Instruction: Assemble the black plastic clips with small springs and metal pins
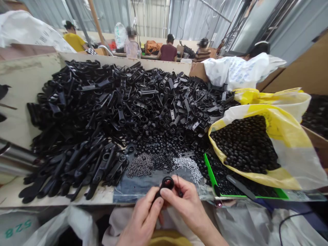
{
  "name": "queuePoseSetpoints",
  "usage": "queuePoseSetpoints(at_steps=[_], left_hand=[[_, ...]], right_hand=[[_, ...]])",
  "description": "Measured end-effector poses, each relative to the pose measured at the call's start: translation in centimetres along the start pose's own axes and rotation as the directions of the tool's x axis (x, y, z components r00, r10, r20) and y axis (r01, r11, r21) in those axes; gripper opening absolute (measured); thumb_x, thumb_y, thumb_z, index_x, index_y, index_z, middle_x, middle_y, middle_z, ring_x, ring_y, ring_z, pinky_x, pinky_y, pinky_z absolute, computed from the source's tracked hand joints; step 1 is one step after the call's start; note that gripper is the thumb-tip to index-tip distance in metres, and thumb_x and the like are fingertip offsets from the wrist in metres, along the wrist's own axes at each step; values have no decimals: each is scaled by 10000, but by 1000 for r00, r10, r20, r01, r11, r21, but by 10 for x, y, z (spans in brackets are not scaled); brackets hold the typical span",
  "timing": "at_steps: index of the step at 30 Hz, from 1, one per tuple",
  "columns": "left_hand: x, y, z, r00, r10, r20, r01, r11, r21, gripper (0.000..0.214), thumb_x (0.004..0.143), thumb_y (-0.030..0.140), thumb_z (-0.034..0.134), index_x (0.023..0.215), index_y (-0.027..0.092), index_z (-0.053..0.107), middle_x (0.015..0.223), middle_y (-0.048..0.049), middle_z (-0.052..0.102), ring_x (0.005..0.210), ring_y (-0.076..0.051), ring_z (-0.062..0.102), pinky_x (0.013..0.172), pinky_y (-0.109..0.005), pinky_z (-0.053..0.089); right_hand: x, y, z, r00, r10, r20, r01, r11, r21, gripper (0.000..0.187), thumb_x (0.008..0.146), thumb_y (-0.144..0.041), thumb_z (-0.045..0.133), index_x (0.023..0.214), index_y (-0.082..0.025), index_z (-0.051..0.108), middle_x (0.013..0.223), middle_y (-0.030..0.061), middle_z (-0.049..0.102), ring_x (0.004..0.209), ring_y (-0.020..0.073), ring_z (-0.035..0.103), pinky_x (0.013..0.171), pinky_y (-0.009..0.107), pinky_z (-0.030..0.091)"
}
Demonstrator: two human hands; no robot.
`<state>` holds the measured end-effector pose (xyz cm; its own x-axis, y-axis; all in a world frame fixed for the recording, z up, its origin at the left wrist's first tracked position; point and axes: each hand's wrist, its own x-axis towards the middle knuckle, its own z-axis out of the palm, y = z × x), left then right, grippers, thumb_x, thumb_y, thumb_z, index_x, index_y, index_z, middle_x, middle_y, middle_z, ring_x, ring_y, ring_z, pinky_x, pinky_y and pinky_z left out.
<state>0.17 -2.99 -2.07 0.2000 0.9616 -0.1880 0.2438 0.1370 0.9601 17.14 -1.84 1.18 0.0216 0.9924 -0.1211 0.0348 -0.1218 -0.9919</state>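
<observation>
Close to the bench's front edge, my left hand (146,216) is closed around a black plastic part with a ring-shaped end (167,180). The thumb of my right hand (186,201) presses on that same part just below its ring. A small, thin dark piece shows by my right fingers; I cannot make out what it is. Beyond my hands lie small heaps of brown-grey pieces (140,165), tiny black pieces (161,161) and silvery pins (189,166) on a dark cloth (153,179). Long black ring-ended parts (99,169) lie in rows to the left.
A large heap of black plastic parts (128,92) fills the bench behind. On the right, a yellow-and-white bag (289,143) of black balls stands by a green tray (210,174) with a flat dark blade-like tool (241,187). Several people sit in the background.
</observation>
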Motion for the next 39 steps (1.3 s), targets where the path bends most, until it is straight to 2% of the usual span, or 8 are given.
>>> queuePoseSetpoints(at_steps=[4,8,14,18,20,22,28,39], left_hand=[[6,8,9,988,154,20,-154,988,23,325,975,501,528,998,252,736,815,-54,745,801,-215,678,771,-285,555],[10,0,25,991,60,-116,-57,998,28,320,967,489,537,924,254,751,747,-58,726,753,-235,666,725,-304,523],[17,1,-17,900,279,-336,-173,934,313,241,982,312,510,1014,300,749,883,-85,784,802,-273,708,737,-356,476],[31,28,-90,653,650,-390,-180,633,753,185,941,278,612,1068,214,729,923,-103,774,838,-275,683,820,-390,464],[47,36,-118,516,786,-340,-53,426,903,160,932,287,626,961,189,749,951,-134,761,911,-325,651,841,-452,432],[61,37,-131,469,821,-326,87,324,942,175,937,269,618,975,180,764,1080,-163,745,1007,-369,610,863,-498,406],[75,15,-132,475,820,-319,119,300,947,217,927,264,645,1096,221,774,1271,-156,677,1107,-357,560,968,-525,398],[70,1,-136,474,804,-359,-1,408,913,252,923,260,618,1132,285,758,1315,-130,626,1175,-341,543,1030,-529,349]], right_hand=[[-6,11,3,993,-78,-84,66,988,-139,376,878,-477,664,672,-206,505,644,-53,422,606,122,393,549,231,349],[6,31,10,996,11,-91,-14,1000,-25,428,849,-601,685,750,-193,605,698,-25,499,651,147,453,593,245,419],[51,11,37,965,40,258,-54,997,48,399,805,-572,751,813,-183,663,584,-73,434,532,113,383,511,233,346],[84,-23,53,942,-103,319,158,976,-151,390,875,-400,683,1195,-179,703,597,-71,529,546,121,474,544,225,383],[107,-31,52,948,-198,248,279,893,-354,281,911,-370,618,1078,-193,758,585,-60,558,551,125,520,554,224,397],[133,-33,43,954,-262,145,299,814,-498,235,918,-333,592,960,-197,778,625,-35,622,598,138,572,595,237,414],[195,-41,24,917,-399,5,286,647,-707,190,938,-240,558,939,-197,742,851,26,733,757,174,649,704,263,442],[229,-69,93,910,-334,245,360,345,-867,106,987,-268,653,1049,-194,696,1074,64,718,948,218,713,832,337,527]])
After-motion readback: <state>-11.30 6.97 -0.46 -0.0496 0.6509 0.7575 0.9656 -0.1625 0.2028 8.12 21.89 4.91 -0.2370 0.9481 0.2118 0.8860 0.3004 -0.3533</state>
